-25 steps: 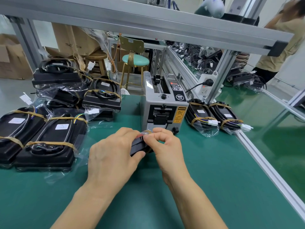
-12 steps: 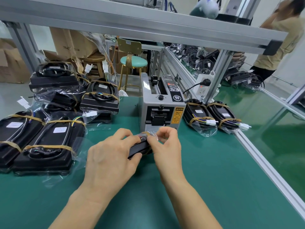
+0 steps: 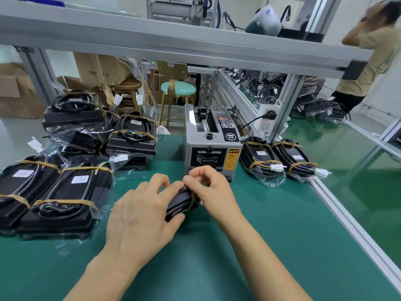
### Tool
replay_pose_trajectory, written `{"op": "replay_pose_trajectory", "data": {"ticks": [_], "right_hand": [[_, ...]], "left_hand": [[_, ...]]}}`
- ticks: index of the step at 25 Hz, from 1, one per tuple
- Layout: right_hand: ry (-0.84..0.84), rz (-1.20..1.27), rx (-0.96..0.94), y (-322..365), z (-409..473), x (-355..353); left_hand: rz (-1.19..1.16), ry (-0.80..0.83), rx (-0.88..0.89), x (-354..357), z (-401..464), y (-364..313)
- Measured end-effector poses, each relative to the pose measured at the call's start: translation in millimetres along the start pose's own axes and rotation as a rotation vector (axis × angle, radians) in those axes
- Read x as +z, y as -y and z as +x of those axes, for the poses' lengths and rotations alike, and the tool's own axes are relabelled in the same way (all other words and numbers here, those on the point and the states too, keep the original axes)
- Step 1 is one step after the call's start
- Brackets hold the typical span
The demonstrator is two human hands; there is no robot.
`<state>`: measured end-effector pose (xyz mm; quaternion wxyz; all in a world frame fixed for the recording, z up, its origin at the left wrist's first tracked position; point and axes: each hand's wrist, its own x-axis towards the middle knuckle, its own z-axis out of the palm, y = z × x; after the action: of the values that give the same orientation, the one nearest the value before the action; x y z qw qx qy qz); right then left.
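Note:
A black bagged unit (image 3: 179, 203) lies on the green mat in front of the grey tape dispenser (image 3: 211, 146). My left hand (image 3: 141, 213) covers most of it, thumb under its near edge and fingers over the top. My right hand (image 3: 210, 187) is at its far end, fingertips pinching a strip of brown tape (image 3: 192, 199) that wraps across the unit. Much of the unit is hidden under both hands.
Several taped black units in bags (image 3: 58, 198) are piled at the left, two more (image 3: 280, 159) lie right of the dispenser. An aluminium rail (image 3: 347, 222) bounds the mat on the right. A person (image 3: 368, 61) stands at the back right; stools and cartons stand behind.
Both hands stayed on the unit in front of the dispenser. The right fingers drew the brown tape further round its far end, so the strip now shows across the black body.

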<state>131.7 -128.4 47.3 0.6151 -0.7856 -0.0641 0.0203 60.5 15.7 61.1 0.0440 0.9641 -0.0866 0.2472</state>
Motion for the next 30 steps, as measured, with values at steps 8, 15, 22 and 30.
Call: {"op": "replay_pose_trajectory", "data": {"ticks": [8, 15, 22, 30], "right_hand": [[0.133, -0.128, -0.133, -15, 2, -30], [0.218, 0.214, -0.008, -42, -37, -33], [0.342, 0.332, -0.272, -22, -64, -19], [0.185, 0.357, -0.388, -7, -72, -16]], "left_hand": [[-0.077, 0.004, 0.013, -2, 0, 9], [-1.263, -0.121, -0.410, -4, -6, 56], [-1.747, -0.184, -0.356, 23, -24, 28], [-1.782, -0.061, -0.305, 18, -27, 40]]}}
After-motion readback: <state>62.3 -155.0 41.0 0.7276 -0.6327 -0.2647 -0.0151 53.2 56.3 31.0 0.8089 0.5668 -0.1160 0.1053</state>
